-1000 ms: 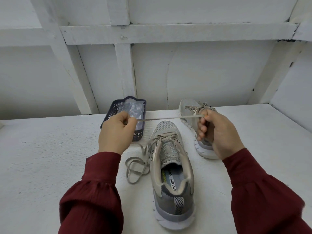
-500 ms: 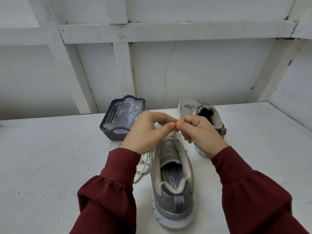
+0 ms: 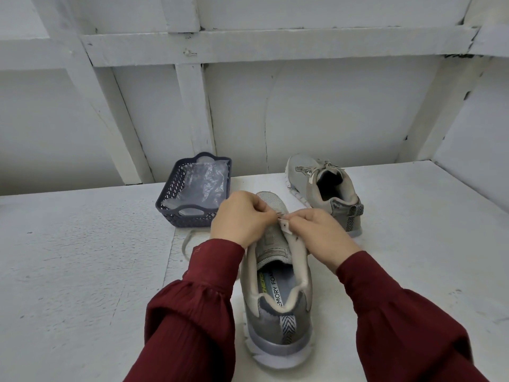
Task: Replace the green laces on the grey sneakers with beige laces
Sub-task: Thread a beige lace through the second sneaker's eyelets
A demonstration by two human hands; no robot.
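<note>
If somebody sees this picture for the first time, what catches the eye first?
Two hands meet over the near sneaker in the middle: the left hand pinches the beige lace, the right hand pinches the shoe's eyelet edge. Behind it stand the far sneaker, already laced, on the right and a dark basket on the left.

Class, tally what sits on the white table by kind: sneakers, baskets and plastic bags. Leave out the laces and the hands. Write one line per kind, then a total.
Sneakers: 2 (near sneaker, far sneaker)
Baskets: 1 (basket)
Plastic bags: 1 (clear plastic bag, lying in the basket)
Total: 4
</note>
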